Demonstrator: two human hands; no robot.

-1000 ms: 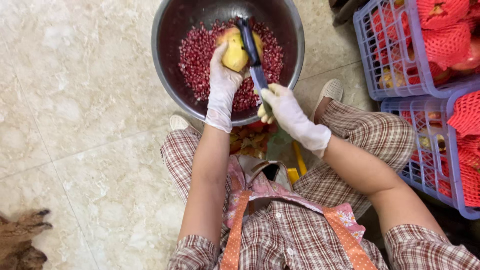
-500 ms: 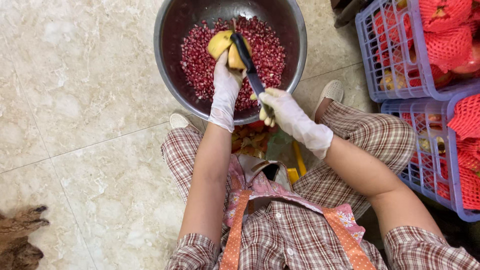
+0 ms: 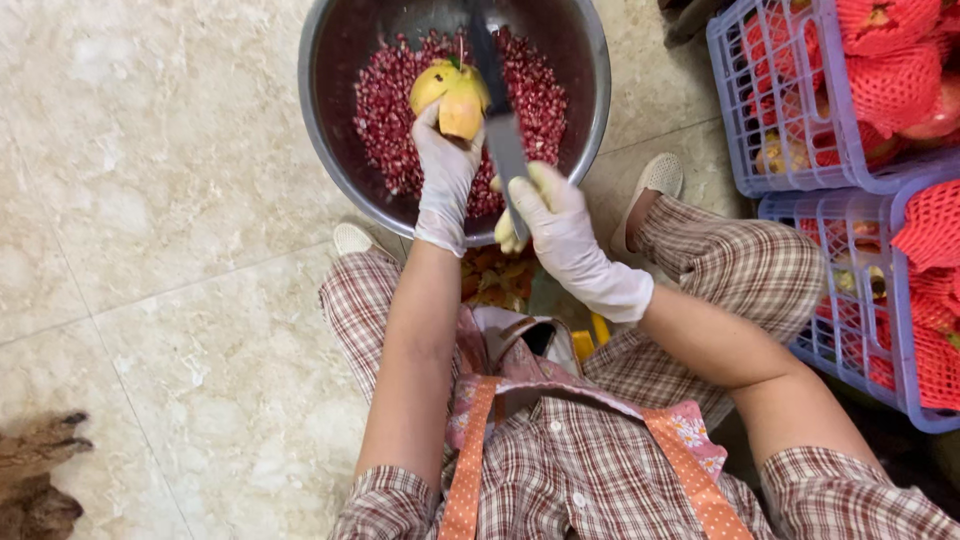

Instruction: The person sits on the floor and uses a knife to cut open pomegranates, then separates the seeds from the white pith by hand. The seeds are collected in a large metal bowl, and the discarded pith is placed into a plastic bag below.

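Note:
My left hand [image 3: 446, 172], in a white glove, grips a yellow pomegranate piece [image 3: 452, 97] over a steel bowl [image 3: 330, 150] holding several red seeds [image 3: 385, 110]. My right hand [image 3: 556, 222], also gloved, holds a knife [image 3: 497, 110] by its handle. The blade points away from me, just right of the fruit and above the seeds.
Two blue plastic baskets [image 3: 770, 140] with fruit in red foam nets [image 3: 885, 75] stand at the right. Peel scraps [image 3: 495, 280] lie between my feet. An animal's brown paws [image 3: 40, 470] rest on the tiled floor at bottom left.
The knife has swung from slanting across the fruit to pointing straight away, right of it. The fruit has turned slightly in my left hand.

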